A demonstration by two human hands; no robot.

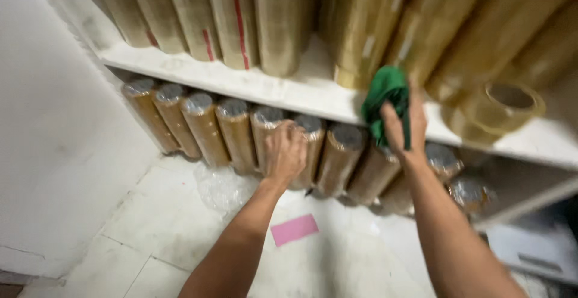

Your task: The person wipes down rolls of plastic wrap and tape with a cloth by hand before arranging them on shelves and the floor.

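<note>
My right hand (402, 128) grips a crumpled green cloth (385, 96) and holds it against the front edge of a white shelf (241, 84). My left hand (284, 152) is closed around the end of one brown tape roll stack (272, 130) in the row standing under that shelf. Several more brown tape roll stacks (201, 126) lean side by side there, their grey ends facing me. On top of the shelf, taller clear-wrapped tape roll stacks (280, 21) lean in a row.
A single loose tape roll (503, 106) lies on the shelf at right. A pink paper slip (294, 230) and crumpled clear plastic wrap (223, 188) lie on the white tiled floor (150, 226). A white wall (48, 123) closes the left side.
</note>
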